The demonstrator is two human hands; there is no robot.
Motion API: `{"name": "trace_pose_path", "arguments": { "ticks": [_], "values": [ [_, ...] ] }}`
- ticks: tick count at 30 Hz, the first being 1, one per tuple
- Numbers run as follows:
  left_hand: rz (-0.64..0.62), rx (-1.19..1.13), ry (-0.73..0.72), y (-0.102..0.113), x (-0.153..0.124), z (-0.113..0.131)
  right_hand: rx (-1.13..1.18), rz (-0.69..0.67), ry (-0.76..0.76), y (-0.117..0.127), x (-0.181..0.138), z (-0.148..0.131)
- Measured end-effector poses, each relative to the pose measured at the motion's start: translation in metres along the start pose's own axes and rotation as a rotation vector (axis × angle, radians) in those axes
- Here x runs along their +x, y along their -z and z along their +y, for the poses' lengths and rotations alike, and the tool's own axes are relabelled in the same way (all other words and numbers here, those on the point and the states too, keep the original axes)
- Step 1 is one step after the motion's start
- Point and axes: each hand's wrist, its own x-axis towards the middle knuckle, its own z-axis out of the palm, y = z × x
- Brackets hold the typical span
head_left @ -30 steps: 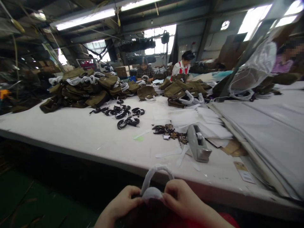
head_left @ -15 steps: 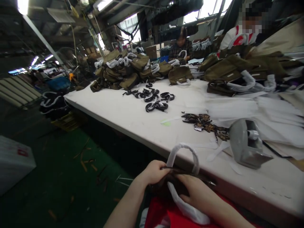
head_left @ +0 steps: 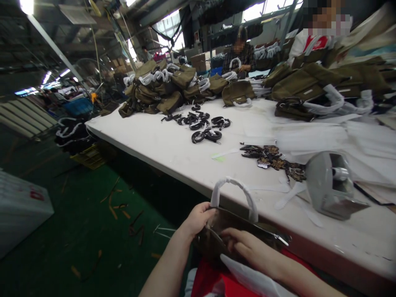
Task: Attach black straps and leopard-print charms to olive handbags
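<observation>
A dark brown handbag (head_left: 221, 220) rests on my lap against the table's front edge, its top parted. Its far handle (head_left: 230, 181), wrapped in white, stands up in an arch. The near white-wrapped handle (head_left: 244, 270) hangs toward me under my right forearm. My left hand (head_left: 199, 218) is closed on the bag's rim at the left end, thumb on top. My right hand (head_left: 241, 243) is at the bag's opening with its fingers curled against the near side; some fingertips are hidden. A metal zipper end (head_left: 282, 239) shows at the bag's right end.
On the white table (head_left: 154, 152) lie coiled black straps (head_left: 206, 135), leopard-patterned pieces (head_left: 272, 161) and a grey tape dispenser (head_left: 328, 185). Olive bags (head_left: 163, 84) are heaped at the back. Two people (head_left: 239, 53) work across the table. A white box (head_left: 24, 210) stands at left.
The bag's opening has spread wider and its far handle has shifted slightly left. My right hand has moved a little, its fingers now more visible at the opening. My left hand keeps its hold.
</observation>
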Motion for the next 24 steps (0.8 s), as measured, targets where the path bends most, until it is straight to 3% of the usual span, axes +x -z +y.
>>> {"name": "trace_pose_path", "arguments": {
  "ticks": [3, 8, 11, 17, 24],
  "values": [
    [-0.022, -0.102, 0.000, -0.011, -0.010, 0.000, 0.128, 0.110, -0.080, -0.007, 0.021, 0.016],
    [-0.002, -0.169, -0.033, -0.029, -0.019, -0.003, 0.162, 0.017, -0.103, -0.029, 0.047, 0.038],
    [-0.015, -0.167, -0.046, -0.029, -0.020, -0.004, 0.073, 0.043, -0.133, -0.030, 0.044, 0.037],
    [-0.057, -0.134, -0.073, -0.024, -0.019, -0.001, -0.284, 0.317, -0.137, -0.015, 0.017, 0.016],
    [-0.056, -0.145, -0.070, -0.029, -0.021, 0.003, -0.195, 0.174, -0.030, -0.028, 0.033, 0.024]
  ]
}}
